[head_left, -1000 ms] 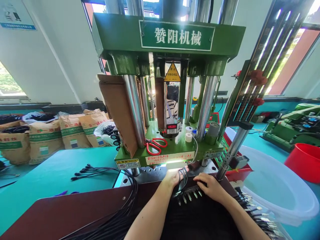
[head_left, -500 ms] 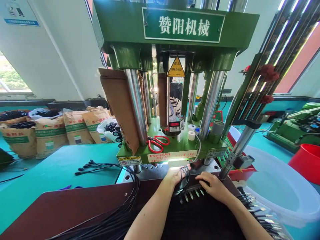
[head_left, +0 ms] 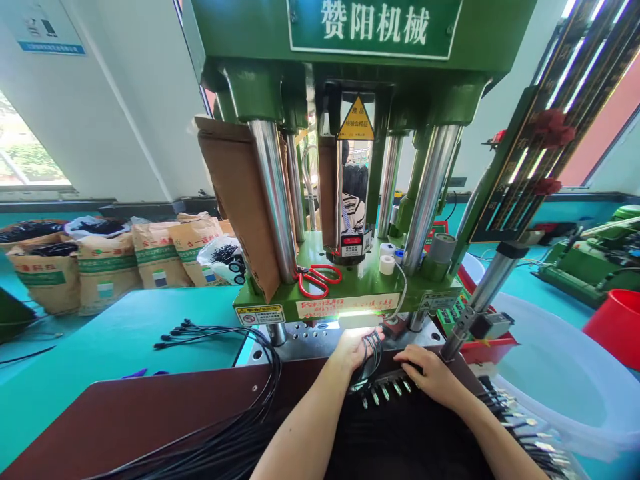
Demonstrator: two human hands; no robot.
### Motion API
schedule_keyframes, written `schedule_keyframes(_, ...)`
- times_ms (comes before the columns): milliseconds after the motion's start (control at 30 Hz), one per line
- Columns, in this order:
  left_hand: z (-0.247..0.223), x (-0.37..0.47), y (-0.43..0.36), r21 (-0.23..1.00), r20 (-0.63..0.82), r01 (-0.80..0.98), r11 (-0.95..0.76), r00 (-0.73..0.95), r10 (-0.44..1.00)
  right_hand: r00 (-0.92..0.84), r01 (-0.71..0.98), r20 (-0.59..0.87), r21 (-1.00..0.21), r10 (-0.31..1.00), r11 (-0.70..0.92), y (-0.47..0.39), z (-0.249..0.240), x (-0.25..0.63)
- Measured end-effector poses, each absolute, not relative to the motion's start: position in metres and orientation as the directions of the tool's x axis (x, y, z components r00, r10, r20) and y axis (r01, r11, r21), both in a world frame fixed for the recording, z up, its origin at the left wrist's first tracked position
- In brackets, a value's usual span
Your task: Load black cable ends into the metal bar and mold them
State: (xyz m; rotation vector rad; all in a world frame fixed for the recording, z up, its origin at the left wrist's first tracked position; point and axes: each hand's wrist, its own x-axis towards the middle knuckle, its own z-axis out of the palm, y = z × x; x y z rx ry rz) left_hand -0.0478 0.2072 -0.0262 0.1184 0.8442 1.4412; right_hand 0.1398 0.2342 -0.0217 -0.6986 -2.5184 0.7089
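Observation:
Several thin black cables [head_left: 373, 353] run in loops over the fingers of my left hand [head_left: 356, 348], which are curled round them, palm up, at the front of the green press [head_left: 280, 299]. My right hand [head_left: 420, 368] rests palm down on the brown board's edge to the right, fingers bent but apart, nothing visible in it. A row of metal connectors [head_left: 385, 392] lies below and between the hands. More black cables [head_left: 240, 427] trail over the brown board [head_left: 150, 413] at the left.
Red-handled scissors [head_left: 320, 281] and white rolls [head_left: 387, 265] sit on the press. Cable ends [head_left: 187, 330] lie on the teal table [head_left: 130, 333] at the left. A metal post [head_left: 480, 300] stands right, before a large translucent tub [head_left: 555, 373]. Sacks [head_left: 107, 270] stand behind left.
The view has tilted and shifted slightly, so the press appears a little higher and larger. Both hands keep nearly the same pose, the left still with the cables.

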Motion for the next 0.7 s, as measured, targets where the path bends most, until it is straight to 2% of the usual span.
schedule_keyframes(400, -0.024, -0.049, 0.207, 0.600, -0.412, -0.775, 0.200, -0.085, 0.907, -0.768, 0.380, 0.224, -0.595, 0.600, 0.708, 0.243, -0.025, 0.138)
schedule_keyframes(567, -0.026, -0.049, 0.208, 0.590, -0.387, -0.785, 0.189, -0.069, 0.920, -0.705, 0.371, 0.319, -0.595, 0.633, 0.713, 0.257, -0.010, 0.118)
schedule_keyframes(700, -0.029, -0.049, 0.210, 0.585, -0.381, -0.788, 0.192, -0.057, 0.923, -0.607, 0.431, 0.384, -0.576, 0.696, 0.694, 0.282, 0.006, 0.073)
